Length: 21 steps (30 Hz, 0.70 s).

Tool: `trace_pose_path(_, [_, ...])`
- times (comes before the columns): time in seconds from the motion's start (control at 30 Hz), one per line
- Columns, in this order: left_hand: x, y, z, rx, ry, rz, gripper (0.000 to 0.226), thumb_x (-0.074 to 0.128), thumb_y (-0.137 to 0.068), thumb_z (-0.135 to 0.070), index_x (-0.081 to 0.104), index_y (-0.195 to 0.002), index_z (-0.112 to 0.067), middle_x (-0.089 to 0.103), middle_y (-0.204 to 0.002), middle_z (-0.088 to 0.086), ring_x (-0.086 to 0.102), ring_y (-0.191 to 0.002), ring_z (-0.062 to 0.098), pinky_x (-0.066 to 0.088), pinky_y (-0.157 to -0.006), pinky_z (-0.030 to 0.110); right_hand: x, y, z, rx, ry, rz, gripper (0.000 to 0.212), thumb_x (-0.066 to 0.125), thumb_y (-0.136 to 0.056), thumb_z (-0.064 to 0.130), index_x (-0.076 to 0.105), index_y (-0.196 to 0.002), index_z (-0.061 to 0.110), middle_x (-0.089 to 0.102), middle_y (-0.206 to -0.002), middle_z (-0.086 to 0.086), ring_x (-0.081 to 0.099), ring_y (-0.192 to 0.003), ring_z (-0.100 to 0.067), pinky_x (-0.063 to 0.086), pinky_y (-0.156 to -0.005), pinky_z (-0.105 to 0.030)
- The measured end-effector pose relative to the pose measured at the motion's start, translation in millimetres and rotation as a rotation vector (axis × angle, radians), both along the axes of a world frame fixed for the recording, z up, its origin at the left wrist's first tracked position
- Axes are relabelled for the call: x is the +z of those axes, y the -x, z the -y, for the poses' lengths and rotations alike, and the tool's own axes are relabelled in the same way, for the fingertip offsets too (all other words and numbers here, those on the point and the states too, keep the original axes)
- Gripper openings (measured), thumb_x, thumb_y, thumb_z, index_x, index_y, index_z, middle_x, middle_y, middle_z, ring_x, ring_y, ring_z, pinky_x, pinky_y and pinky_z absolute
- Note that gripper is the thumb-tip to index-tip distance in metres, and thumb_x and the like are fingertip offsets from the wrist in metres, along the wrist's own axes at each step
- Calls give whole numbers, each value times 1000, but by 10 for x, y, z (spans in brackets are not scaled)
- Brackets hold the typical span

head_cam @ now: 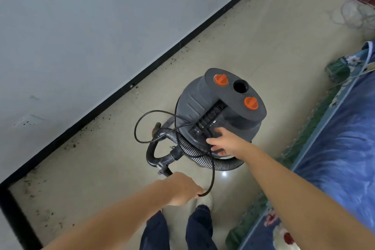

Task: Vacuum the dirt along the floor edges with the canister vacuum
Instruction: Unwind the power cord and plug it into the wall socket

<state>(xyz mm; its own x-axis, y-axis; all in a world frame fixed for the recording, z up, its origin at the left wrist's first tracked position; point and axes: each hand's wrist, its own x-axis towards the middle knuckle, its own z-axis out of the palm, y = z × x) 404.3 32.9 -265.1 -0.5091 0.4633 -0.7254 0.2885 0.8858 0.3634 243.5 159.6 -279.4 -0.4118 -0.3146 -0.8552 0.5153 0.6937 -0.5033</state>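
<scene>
A dark grey canister vacuum [219, 105] with two orange knobs stands on the beige tile floor. Its ribbed hose [190, 148] coils around the base and ends in a curved black handle [151, 154]. A black power cord [142, 126] loops over the hose. My right hand [225, 141] rests on the near side of the vacuum's lid, fingers spread. My left hand [182, 187] is closed around the cord and the lower end of the hose handle. Dark dirt specks [81, 134] lie along the black baseboard [113, 97].
A white wall [81, 26] runs diagonally on the left. A bed with a blue floral cover [334, 148] stands at the right. My legs and shoes [203, 209] are just below the hands. A loose grey cord [357, 14] lies on the floor at the far right.
</scene>
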Motion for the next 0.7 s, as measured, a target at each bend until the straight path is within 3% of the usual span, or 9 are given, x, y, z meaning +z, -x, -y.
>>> trace_pose_path(0.1, [40, -24, -31, -48, 12, -19, 35, 41, -93, 3, 49, -124, -11, 65, -102, 12, 59, -79, 32, 45, -65, 39, -102, -238, 78, 144, -75, -105, 17, 64, -93, 26, 52, -95, 14, 51, -69, 3, 46, -54, -9, 34, -42, -18])
trace_pose_path(0.17, [48, -65, 4, -21, 2, -41, 41, 40, -92, 6, 47, -128, -12, 65, -106, 12, 59, -79, 32, 41, -60, 34, -120, -331, 44, 33, -110, -118, 22, 54, -97, 21, 54, -77, 11, 48, -56, 2, 40, -42, -9, 29, -37, -19])
trace_pose_path(0.27, [31, -125, 183, 110, -19, -46, 42, 39, -93, 5, 47, -128, -15, 65, -113, 9, 62, -90, 31, 46, -70, 36, -162, -423, -134, -346, -217, -175, 25, 44, -97, 21, 51, -79, 6, 47, -65, -7, 38, -46, -16, 32, -39, -24])
trace_pose_path(0.33, [40, -140, 336, 162, -6, -43, 37, 39, -96, 0, 48, -127, -17, 64, -112, 6, 62, -92, 28, 48, -77, 37, -177, -512, -339, -603, -280, -215, 24, 46, -95, 22, 51, -77, 7, 49, -68, -10, 43, -53, -19, 44, -48, -29])
trace_pose_path(0.4, [41, -169, 474, 114, 28, -77, 32, 39, -98, -4, 48, -126, -17, 65, -107, 7, 61, -90, 28, 47, -76, 38, -142, -653, -559, -853, -304, -187, 23, 48, -93, 18, 50, -73, 7, 50, -73, -12, 47, -59, -22, 47, -58, -35])
trace_pose_path(0.5, [120, -277, 666, 18, 79, -111, 28, 40, -99, -7, 50, -124, -15, 65, -102, 9, 58, -82, 27, 46, -72, 36, -39, -955, -848, -1222, -172, -58, 23, 42, -94, 3, 42, -71, 4, 45, -68, -13, 44, -56, -21, 45, -57, -36])
trace_pose_path(0.57, [204, -376, 838, -36, 125, -133, 27, 40, -99, -7, 50, -122, -14, 65, -105, 9, 60, -88, 29, 48, -77, 36, 72, -1202, -930, -1257, -86, 1, 30, 37, -95, -4, 38, -67, 8, 40, -55, -11, 40, -45, -19, 44, -56, -37])
trace_pose_path(0.63, [340, -467, 1057, -37, 178, -174, 26, 40, -97, -7, 50, -120, -14, 65, -107, 9, 62, -95, 32, 49, -85, 40, 256, -1493, -872, -1146, -69, 96, 32, 39, -96, -4, 39, -67, 8, 39, -40, -7, 39, -32, -16, 50, -51, -33])
trace_pose_path(0.7, [506, -521, 1305, 49, 224, -208, 27, 39, -96, -6, 48, -120, -15, 63, -107, 8, 62, -96, 33, 47, -80, 36, 431, -1774, -697, -985, -82, 224, 26, 43, -98, -1, 47, -73, 6, 44, -41, -5, 44, -32, -13, 52, -42, -25])
